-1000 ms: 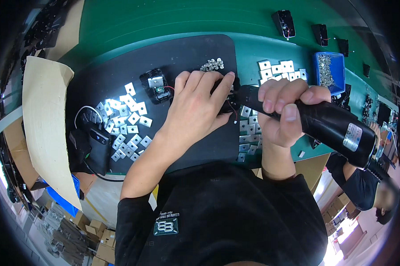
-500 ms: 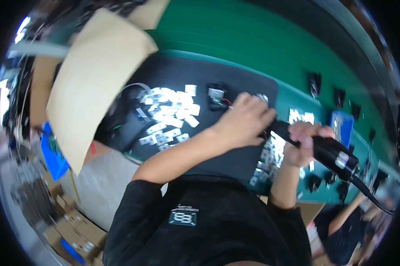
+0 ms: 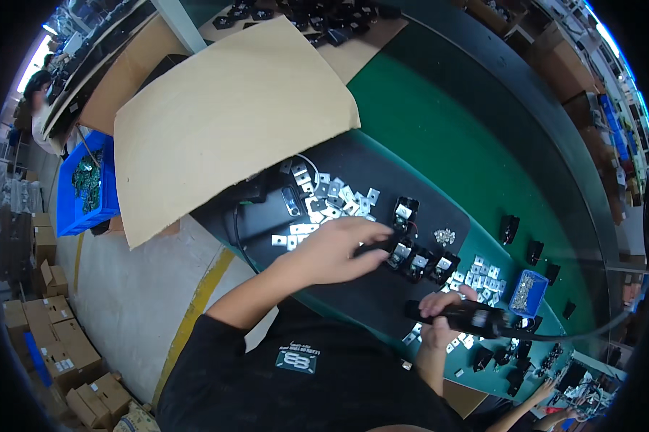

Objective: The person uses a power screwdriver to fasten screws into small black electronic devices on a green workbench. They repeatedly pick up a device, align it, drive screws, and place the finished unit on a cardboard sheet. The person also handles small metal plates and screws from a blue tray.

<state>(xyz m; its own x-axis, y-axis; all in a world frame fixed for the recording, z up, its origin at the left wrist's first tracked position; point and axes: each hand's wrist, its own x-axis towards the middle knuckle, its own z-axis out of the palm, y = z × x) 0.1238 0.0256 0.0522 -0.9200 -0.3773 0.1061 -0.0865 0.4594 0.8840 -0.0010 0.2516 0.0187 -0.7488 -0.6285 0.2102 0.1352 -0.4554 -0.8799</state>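
My left hand (image 3: 342, 252) has its thumb and fingers closed about a dark piece at the left end of a row of small black housings (image 3: 420, 266), each with a silver metal plate on it. The piece between the fingers looks like one of these housings, mostly hidden. Another black housing (image 3: 406, 209) with thin red wires sits just beyond. In my right hand (image 3: 441, 317) is a black electric screwdriver (image 3: 475, 319), held sideways, its cable running off to the right. Small screws (image 3: 445, 237) lie in a pile on the black mat (image 3: 367, 302).
Silver plates (image 3: 331, 198) are scattered left, more plates (image 3: 483, 281) right. A blue tray (image 3: 528, 294) holds small metal parts. A large cardboard sheet (image 3: 231, 122) overhangs the mat. A blue bin (image 3: 87, 187) holds green circuit boards. Another person's arm (image 3: 526, 410) shows lower right.
The view has swung, showing more of the left side. My left hand has moved away from the screwdriver's tip to the row of housings. My right hand has drawn the screwdriver nearer my body.
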